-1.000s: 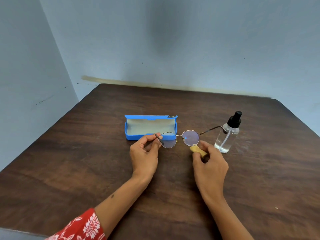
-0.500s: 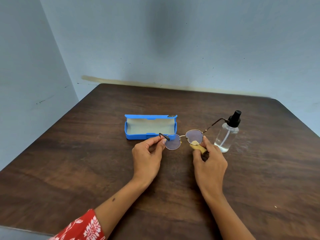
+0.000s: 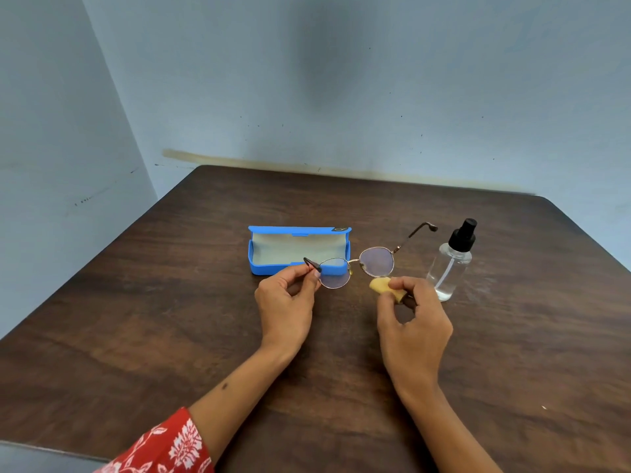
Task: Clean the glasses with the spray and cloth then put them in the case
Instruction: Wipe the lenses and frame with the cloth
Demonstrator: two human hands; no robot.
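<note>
Thin metal-framed round glasses hang above the table with their temples unfolded. My left hand pinches them at the left lens edge and temple hinge. My right hand grips a small folded yellow cloth, which sits just below the right lens and barely apart from it. An open blue case with a pale lining lies behind the left hand. A clear spray bottle with a black nozzle stands upright to the right of the cloth hand.
The dark wooden table reaches a pale blue wall at the back and left. A faint wet patch lies beside the bottle. My red patterned sleeve shows at the bottom left.
The glasses have shifted right and tilted, the right temple rising. The cloth has come off the right lens and now sits just under it.
</note>
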